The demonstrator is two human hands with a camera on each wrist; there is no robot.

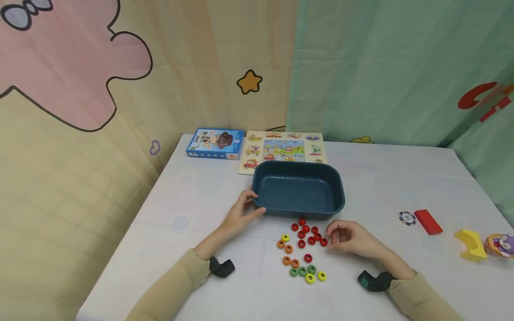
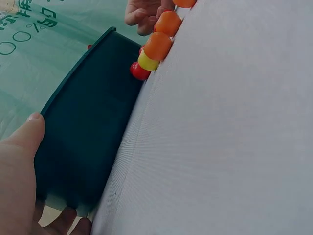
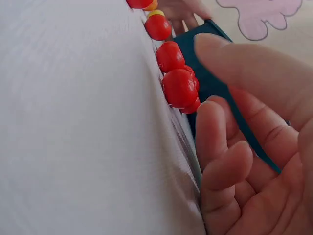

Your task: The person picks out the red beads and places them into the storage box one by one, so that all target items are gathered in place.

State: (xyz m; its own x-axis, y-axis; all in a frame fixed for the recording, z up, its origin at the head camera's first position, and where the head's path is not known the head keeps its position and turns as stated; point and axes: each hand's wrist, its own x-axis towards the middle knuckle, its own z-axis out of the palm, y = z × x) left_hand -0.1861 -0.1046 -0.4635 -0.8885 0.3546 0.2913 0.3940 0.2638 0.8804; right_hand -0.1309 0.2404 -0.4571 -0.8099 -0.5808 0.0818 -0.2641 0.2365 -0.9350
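Observation:
A dark teal plastic bin [image 1: 298, 189] stands on the table, its inside bare. My left hand [image 1: 242, 213] grips its near left corner; in the left wrist view the thumb [image 2: 33, 128] lies at the rim and the fingers curl round the end wall. Just in front of the bin lies a loose cluster of red beads [image 1: 311, 240]. At its right edge is my right hand [image 1: 351, 238], fingers loosely bent beside the outermost red bead [image 3: 180, 88]. The right wrist view shows thumb and fingers apart, with nothing between them.
Nearer lie orange beads [image 1: 287, 261], green beads [image 1: 302, 271] and yellow beads [image 1: 310, 278]. Behind the bin are a wooden picture puzzle [image 1: 254, 151] and a blue box [image 1: 214, 143]. To the right lie a chip [image 1: 407, 218], a red block [image 1: 428, 221], a yellow arch [image 1: 470, 245] and a purple toy [image 1: 500, 244].

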